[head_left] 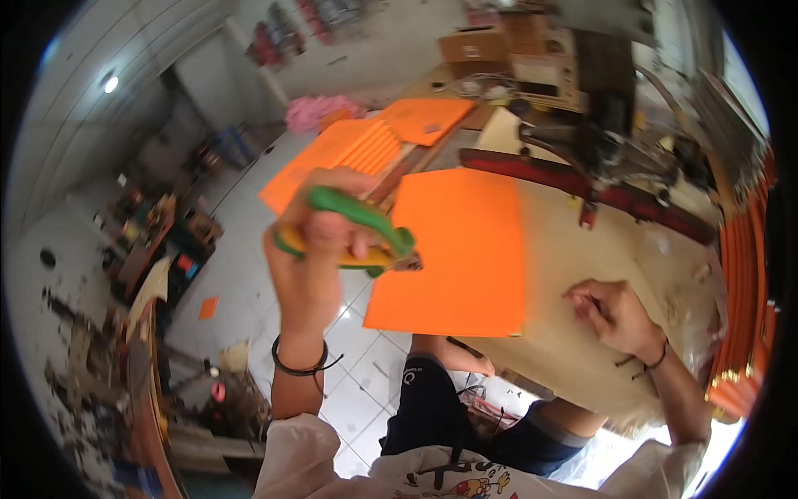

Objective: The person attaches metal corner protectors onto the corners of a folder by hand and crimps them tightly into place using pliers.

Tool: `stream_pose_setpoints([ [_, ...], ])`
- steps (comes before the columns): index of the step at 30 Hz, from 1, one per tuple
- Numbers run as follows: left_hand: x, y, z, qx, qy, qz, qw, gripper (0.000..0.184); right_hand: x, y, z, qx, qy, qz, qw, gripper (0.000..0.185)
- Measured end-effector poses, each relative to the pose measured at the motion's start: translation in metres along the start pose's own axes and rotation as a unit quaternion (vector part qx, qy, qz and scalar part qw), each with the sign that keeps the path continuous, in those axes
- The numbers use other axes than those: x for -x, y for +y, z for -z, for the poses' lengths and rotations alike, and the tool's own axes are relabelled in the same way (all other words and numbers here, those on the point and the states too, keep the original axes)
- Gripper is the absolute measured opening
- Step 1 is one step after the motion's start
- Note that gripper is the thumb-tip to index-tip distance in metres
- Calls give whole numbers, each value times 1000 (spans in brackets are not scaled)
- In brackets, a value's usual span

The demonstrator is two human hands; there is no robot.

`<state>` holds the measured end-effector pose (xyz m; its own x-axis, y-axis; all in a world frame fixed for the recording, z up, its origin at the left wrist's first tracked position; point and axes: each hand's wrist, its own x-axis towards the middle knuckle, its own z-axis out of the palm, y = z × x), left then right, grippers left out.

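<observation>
My left hand (pixel 312 237) is raised and wrapped round a pliers-like hand tool (pixel 362 220) with green and yellow handles. The tool's short metal tip points right, over a flat orange sheet (pixel 457 258); motion blurs its exact kind. That sheet lies on the worktable, its front edge by the table's edge near my lap. To the right of it, my right hand (pixel 615 316) hovers at or on the tan table covering (pixel 557 358), its fingers curled in. Whether something small sits in those fingers is hidden.
A red metal bar (pixel 532 170) of a machine crosses the table's back. More orange sheets (pixel 332 154) are stacked at the far left, with another orange pile (pixel 428 121) behind. Orange bundles (pixel 744 291) line the right side. A cardboard box (pixel 474 54) stands at the back.
</observation>
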<state>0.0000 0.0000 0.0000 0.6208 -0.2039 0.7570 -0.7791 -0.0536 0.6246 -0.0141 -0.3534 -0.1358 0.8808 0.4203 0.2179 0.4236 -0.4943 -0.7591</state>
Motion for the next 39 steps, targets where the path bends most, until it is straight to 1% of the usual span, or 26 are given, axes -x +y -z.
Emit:
stream_pose_setpoints([
  [2, -21, -3, -16, -65, -152, -40, 985, 28, -12, -22, -15, -98, 11, -32, 995, 30],
  [3, -20, -17, -65, -97, -181, -108, 973, 27, 1, 8, 50, -91, 4, -36, 995, 34],
  [4, -24, -27, -114, -125, -204, -177, 955, 26, 2, 10, 47, -165, 6, -50, 985, 39],
  [5, -25, -29, -130, -171, -259, -230, 922, 28, 3, 11, 33, -250, 9, -58, 966, 44],
  [7, -7, -54, -163, -122, -306, -306, 893, 34, 11, 2, 22, -359, 14, -51, 932, 51],
  [8, 0, -60, -173, -137, -326, -340, 871, 32, 12, 0, 18, -409, 17, -43, 911, 54],
  [11, 12, -75, -196, -172, -352, -443, 807, 29, 14, 1, 24, -417, -21, -92, 904, 56],
  [13, 19, -84, -203, -188, -351, -489, 776, 28, 14, 8, 21, -408, -28, -80, 909, 47],
  [15, 19, -88, -206, -206, -370, -523, 740, 29, 11, 17, 15, -403, -35, -46, 913, 43],
  [16, 20, -89, -207, -215, -374, -538, 724, 29, 11, 12, 21, -403, -58, -61, 911, 36],
  [17, 20, -90, -209, -224, -376, -552, 710, 30, 10, 14, 19, -409, -53, -70, 908, 35],
  [20, 25, -106, -207, -250, -377, -554, 699, 32, 7, 18, 15, -438, -39, -102, 892, 33],
  [22, 24, -105, -200, -297, -362, -589, 659, 32, 7, 16, 11, -476, -20, -125, 870, 31],
  [23, 23, -104, -196, -319, -354, -608, 636, 32, 7, 16, 8, -481, -11, -115, 869, 29],
  [25, 33, -101, -188, -339, -344, -569, 665, 31, 8, 17, -2, -494, 3, -97, 864, 27],
  [26, 38, -98, -184, -350, -340, -546, 681, 31, 9, 19, -2, -496, -14, -110, 861, 26],
  [29, 43, -82, -167, -351, -345, -428, 758, 30, 9, 15, -6, -484, 18, -112, 868, 27],
  [30, 42, -71, -161, -313, -356, -349, 808, 24, 10, 12, -3, -472, 19, -125, 872, 27],
  [31, 51, -72, -159, -245, -317, -263, 878, 23, 10, 10, 1, -460, 20, -137, 877, 27],
  [32, 64, -74, -158, -174, -270, -172, 931, 23, 10, 9, 2, -448, 20, -148, 881, 27],
  [33, 79, -73, -158, -102, -214, -78, 968, 23, 10, 11, -1, -464, 23, -153, 872, 27],
  [34, 93, -68, -159, -41, -173, -1, 984, 39, 10, 14, -2, -477, 28, -156, 865, 27],
  [35, 106, -65, -170, 29, -133, 88, 987, 45, 10, 17, -2, -487, 35, -161, 858, 27],
  [37, 129, -60, -199, 172, -42, 263, 948, 59, 11, 16, 0, -494, 37, -171, 852, 28],
  [38, 125, -58, -208, 156, -109, 279, 941, 73, 11, 14, 3, -496, 33, -180, 849, 28],
  [39, 123, -55, -219, 184, -99, 294, 933, 72, 11, 12, 5, -497, 27, -188, 847, 28],
])
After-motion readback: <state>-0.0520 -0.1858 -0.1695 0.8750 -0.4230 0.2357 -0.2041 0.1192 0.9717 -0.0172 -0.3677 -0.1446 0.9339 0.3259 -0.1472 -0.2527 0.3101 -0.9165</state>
